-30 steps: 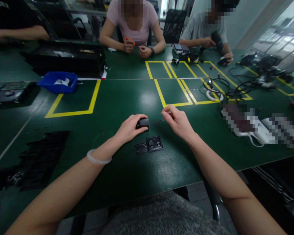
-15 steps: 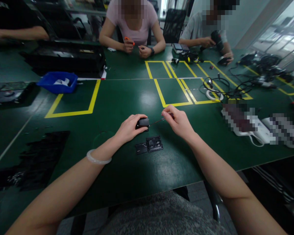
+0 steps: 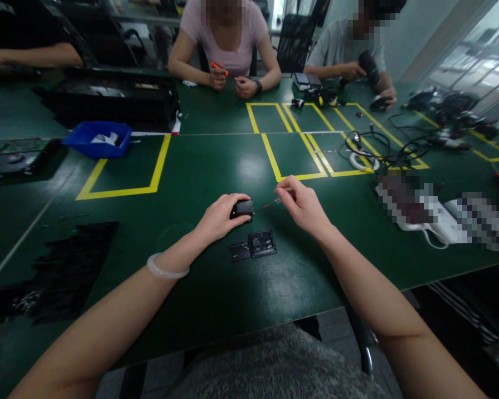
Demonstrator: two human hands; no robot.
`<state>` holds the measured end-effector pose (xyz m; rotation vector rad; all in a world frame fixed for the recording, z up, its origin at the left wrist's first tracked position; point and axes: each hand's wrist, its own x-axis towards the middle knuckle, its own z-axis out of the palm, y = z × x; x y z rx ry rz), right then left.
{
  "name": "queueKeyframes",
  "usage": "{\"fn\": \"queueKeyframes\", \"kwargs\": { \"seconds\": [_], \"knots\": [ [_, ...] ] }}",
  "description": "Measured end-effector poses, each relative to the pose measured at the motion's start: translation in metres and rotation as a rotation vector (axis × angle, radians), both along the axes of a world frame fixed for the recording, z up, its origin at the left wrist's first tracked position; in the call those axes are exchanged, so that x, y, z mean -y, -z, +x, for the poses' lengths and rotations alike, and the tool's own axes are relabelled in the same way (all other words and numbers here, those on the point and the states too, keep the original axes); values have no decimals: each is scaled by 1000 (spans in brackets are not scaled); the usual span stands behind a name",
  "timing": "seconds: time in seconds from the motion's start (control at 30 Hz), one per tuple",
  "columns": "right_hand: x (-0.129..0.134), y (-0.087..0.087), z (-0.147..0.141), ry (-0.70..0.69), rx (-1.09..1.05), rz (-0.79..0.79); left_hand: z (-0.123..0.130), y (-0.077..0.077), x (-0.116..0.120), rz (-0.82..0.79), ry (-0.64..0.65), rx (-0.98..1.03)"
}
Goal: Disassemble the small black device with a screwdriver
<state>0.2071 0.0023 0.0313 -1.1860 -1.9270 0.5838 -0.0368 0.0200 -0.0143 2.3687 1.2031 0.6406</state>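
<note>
Between the thumb and fingers of my left hand (image 3: 225, 216) sits a small black box-shaped part (image 3: 244, 208), held down at the green table. My right hand (image 3: 300, 202) is closed around the handle of a thin screwdriver (image 3: 268, 206). Its shaft points left, and the tip meets the right side of the black part. Most of the handle is hidden by my fingers. Just below, two joined flat black plastic pieces (image 3: 253, 246) lie on the table, the right one like an open shallow frame.
A blue tray (image 3: 72, 139) with white scraps stands at the left, near a large black casing (image 3: 112, 100). Black panels (image 3: 77, 266) lie at the near left. Cables (image 3: 382, 144) and white power strips (image 3: 438, 219) are at the right. Co-workers sit across the table.
My right hand has shifted very slightly upward around the screwdriver. My left hand and the black part stay in place.
</note>
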Motion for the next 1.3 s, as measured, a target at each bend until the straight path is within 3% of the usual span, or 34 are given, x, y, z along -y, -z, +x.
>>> {"fn": "queueKeyframes", "kwargs": {
  "seconds": [1.3],
  "knots": [
    [-3,1,-1,-22,-29,10,1,-3,0,-9,2,2]
  ]
}}
